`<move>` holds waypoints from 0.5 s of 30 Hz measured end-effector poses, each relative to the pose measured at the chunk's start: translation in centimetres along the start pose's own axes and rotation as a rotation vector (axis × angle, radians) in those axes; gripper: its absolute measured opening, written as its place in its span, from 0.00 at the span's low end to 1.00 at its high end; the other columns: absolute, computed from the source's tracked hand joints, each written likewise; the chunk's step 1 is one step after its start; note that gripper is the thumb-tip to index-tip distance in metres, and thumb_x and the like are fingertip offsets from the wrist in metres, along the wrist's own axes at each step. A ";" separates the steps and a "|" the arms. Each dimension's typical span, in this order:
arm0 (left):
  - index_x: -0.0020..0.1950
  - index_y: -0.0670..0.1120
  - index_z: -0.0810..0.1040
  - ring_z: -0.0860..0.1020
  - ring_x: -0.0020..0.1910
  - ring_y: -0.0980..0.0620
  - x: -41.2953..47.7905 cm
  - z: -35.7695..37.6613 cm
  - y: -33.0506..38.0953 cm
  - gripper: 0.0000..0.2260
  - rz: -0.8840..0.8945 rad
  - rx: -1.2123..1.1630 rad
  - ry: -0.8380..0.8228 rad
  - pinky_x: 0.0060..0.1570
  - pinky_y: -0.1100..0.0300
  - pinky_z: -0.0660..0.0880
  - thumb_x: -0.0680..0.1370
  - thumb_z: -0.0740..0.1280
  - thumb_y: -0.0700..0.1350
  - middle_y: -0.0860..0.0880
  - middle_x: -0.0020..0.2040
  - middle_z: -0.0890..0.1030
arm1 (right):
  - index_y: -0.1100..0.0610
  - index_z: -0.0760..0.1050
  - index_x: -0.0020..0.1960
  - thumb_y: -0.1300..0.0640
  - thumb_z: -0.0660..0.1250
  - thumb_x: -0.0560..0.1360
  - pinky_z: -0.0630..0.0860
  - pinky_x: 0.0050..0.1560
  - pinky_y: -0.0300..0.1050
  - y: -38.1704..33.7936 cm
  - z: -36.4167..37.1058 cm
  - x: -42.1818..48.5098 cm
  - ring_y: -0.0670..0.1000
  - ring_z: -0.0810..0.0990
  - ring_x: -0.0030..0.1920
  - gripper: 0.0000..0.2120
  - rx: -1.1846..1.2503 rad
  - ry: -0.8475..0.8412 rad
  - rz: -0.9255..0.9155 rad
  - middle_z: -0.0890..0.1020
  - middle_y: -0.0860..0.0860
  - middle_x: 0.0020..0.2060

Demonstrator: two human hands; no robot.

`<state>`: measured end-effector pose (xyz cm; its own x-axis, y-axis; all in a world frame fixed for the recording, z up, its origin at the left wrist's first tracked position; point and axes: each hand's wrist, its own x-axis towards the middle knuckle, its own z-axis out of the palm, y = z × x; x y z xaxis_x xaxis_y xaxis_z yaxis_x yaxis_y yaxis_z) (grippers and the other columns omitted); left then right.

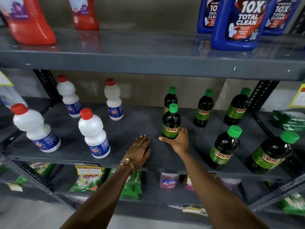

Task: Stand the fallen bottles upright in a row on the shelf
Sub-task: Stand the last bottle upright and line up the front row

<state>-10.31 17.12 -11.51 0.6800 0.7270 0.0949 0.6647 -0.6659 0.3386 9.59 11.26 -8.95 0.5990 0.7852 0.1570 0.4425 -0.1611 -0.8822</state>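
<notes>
On the grey middle shelf (132,129) stand several dark Sunny bottles with green caps. My right hand (179,142) grips the base of one upright Sunny bottle (171,121) near the shelf's middle. Another Sunny bottle (170,98) stands right behind it. More stand to the right: two at the back (203,109) (236,108) and two at the front (223,147) (272,152). My left hand (139,151) lies flat on the shelf with its fingers apart, holding nothing. Every bottle in view is upright.
Several white bottles with red caps (94,133) stand on the shelf's left half. The upper shelf carries red bottles (29,22) and blue cleaner bottles (237,22). Green detergent packs (87,179) lie on the shelf below. A perforated upright post (262,95) stands at right.
</notes>
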 end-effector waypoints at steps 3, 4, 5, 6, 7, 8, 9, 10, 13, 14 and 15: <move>0.76 0.48 0.54 0.50 0.77 0.51 0.0 0.0 0.1 0.24 0.000 -0.017 0.004 0.75 0.57 0.46 0.81 0.53 0.53 0.48 0.78 0.54 | 0.59 0.77 0.56 0.55 0.84 0.57 0.74 0.47 0.37 0.7 -0.9 -0.2 0.54 0.81 0.54 0.30 0.012 -0.060 -0.019 0.81 0.51 0.49; 0.76 0.48 0.55 0.50 0.77 0.51 -0.1 -0.1 0.2 0.24 0.001 -0.019 0.006 0.75 0.57 0.46 0.81 0.53 0.53 0.48 0.78 0.54 | 0.58 0.77 0.55 0.55 0.84 0.58 0.73 0.45 0.33 0.7 -1.3 -0.6 0.53 0.82 0.52 0.29 0.005 -0.065 -0.025 0.81 0.49 0.47; 0.76 0.48 0.55 0.50 0.77 0.51 -0.1 -0.1 0.2 0.24 0.003 -0.018 0.010 0.75 0.57 0.46 0.81 0.53 0.53 0.48 0.78 0.54 | 0.58 0.78 0.55 0.55 0.84 0.58 0.71 0.44 0.30 0.5 -1.5 -1.1 0.51 0.82 0.50 0.29 -0.002 -0.069 -0.029 0.81 0.48 0.46; 0.76 0.48 0.55 0.50 0.77 0.51 -0.1 -0.1 0.3 0.24 0.005 -0.018 0.012 0.76 0.57 0.46 0.81 0.54 0.52 0.48 0.78 0.54 | 0.57 0.78 0.54 0.54 0.84 0.57 0.71 0.43 0.29 0.3 -1.6 -1.9 0.49 0.81 0.49 0.28 -0.005 -0.070 -0.030 0.81 0.46 0.45; 0.76 0.48 0.56 0.50 0.77 0.51 -0.2 -0.1 0.3 0.24 0.005 -0.021 0.015 0.76 0.58 0.46 0.81 0.54 0.52 0.48 0.78 0.55 | 0.55 0.78 0.53 0.52 0.84 0.57 0.71 0.43 0.29 0.2 -1.7 -2.9 0.46 0.81 0.47 0.28 0.001 -0.069 -0.026 0.81 0.45 0.45; 0.75 0.48 0.56 0.50 0.77 0.51 -0.2 -0.2 0.3 0.24 0.004 -0.025 0.020 0.75 0.58 0.46 0.81 0.54 0.52 0.48 0.78 0.55 | 0.52 0.78 0.52 0.51 0.83 0.56 0.71 0.43 0.27 0.3 -1.8 -4.0 0.43 0.81 0.46 0.28 0.015 -0.069 -0.027 0.81 0.43 0.44; 0.75 0.48 0.56 0.51 0.77 0.51 -0.2 -0.1 0.3 0.24 0.004 -0.030 0.024 0.75 0.58 0.46 0.81 0.54 0.52 0.48 0.78 0.55 | 0.49 0.77 0.51 0.49 0.83 0.56 0.72 0.43 0.26 0.3 -1.9 -5.3 0.40 0.80 0.45 0.27 0.026 -0.070 -0.033 0.81 0.41 0.43; 0.75 0.48 0.57 0.51 0.77 0.51 -0.2 -0.1 0.3 0.23 0.006 -0.033 0.024 0.75 0.58 0.46 0.81 0.54 0.51 0.48 0.78 0.55 | 0.47 0.76 0.50 0.46 0.82 0.55 0.73 0.44 0.27 0.5 -2.1 -6.6 0.39 0.80 0.45 0.27 0.023 -0.075 -0.038 0.81 0.41 0.43; 0.75 0.48 0.56 0.50 0.77 0.51 -0.2 -0.1 0.3 0.23 0.009 -0.038 0.017 0.75 0.58 0.45 0.81 0.54 0.51 0.48 0.78 0.54 | 0.50 0.77 0.53 0.44 0.81 0.56 0.78 0.49 0.39 0.7 -2.4 -9.1 0.45 0.82 0.47 0.28 -0.022 -0.086 -0.037 0.84 0.46 0.46; 0.75 0.48 0.56 0.50 0.77 0.51 -0.2 -0.2 0.3 0.23 0.010 -0.037 0.013 0.75 0.58 0.46 0.81 0.54 0.51 0.48 0.78 0.54 | 0.52 0.77 0.54 0.44 0.81 0.57 0.79 0.51 0.41 0.6 -2.5 -9.5 0.46 0.82 0.48 0.29 -0.033 -0.087 -0.035 0.84 0.48 0.47; 0.75 0.48 0.56 0.50 0.77 0.51 -0.2 -0.2 0.4 0.23 0.009 -0.037 0.006 0.76 0.57 0.46 0.81 0.54 0.51 0.48 0.78 0.54 | 0.53 0.77 0.55 0.45 0.81 0.58 0.79 0.52 0.43 0.5 -2.6 -9.7 0.47 0.82 0.48 0.29 -0.039 -0.088 -0.034 0.84 0.48 0.48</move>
<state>-10.25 16.77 -11.21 0.6839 0.7222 0.1036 0.6466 -0.6658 0.3723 5.73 2.04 -9.77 0.5225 0.8401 0.1455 0.4888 -0.1553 -0.8585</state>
